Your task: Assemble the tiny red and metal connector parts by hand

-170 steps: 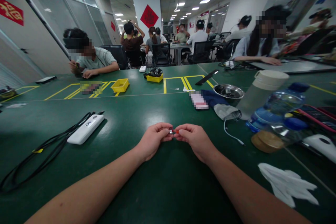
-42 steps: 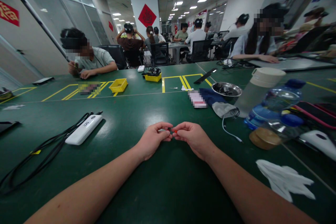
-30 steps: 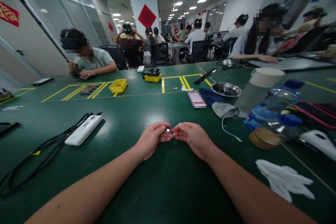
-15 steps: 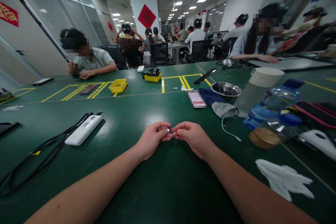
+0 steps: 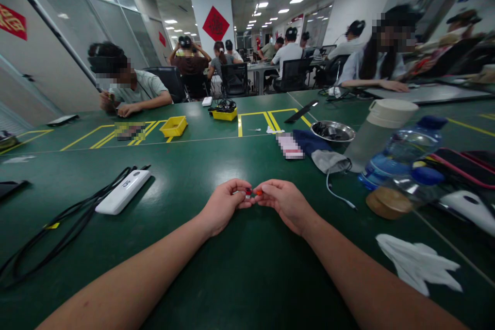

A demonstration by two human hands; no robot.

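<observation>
Just above the green table (image 5: 185, 273), my two hands meet fingertip to fingertip. My left hand (image 5: 227, 202) is closed on a small red and silvery-white piece (image 5: 248, 193), pinched between thumb and fingers. A small orange piece (image 5: 259, 192) sits between the thumb and fingers of my right hand (image 5: 284, 201). Both pieces are largely covered by my fingers and too small to name. Whether they touch each other I cannot tell.
A white power bank (image 5: 124, 192) and black cables (image 5: 69, 237) lie left. On the right are a crumpled tissue (image 5: 419, 263), bottles (image 5: 398, 149), a steel bowl (image 5: 333, 132) and a pouch (image 5: 328, 161). Yellow trays (image 5: 174, 127) stand farther back; a person (image 5: 135, 82) sits across.
Both hands stay in nearly the same place. The piece in my left hand now shows more red, and more of the orange piece shows in my right.
</observation>
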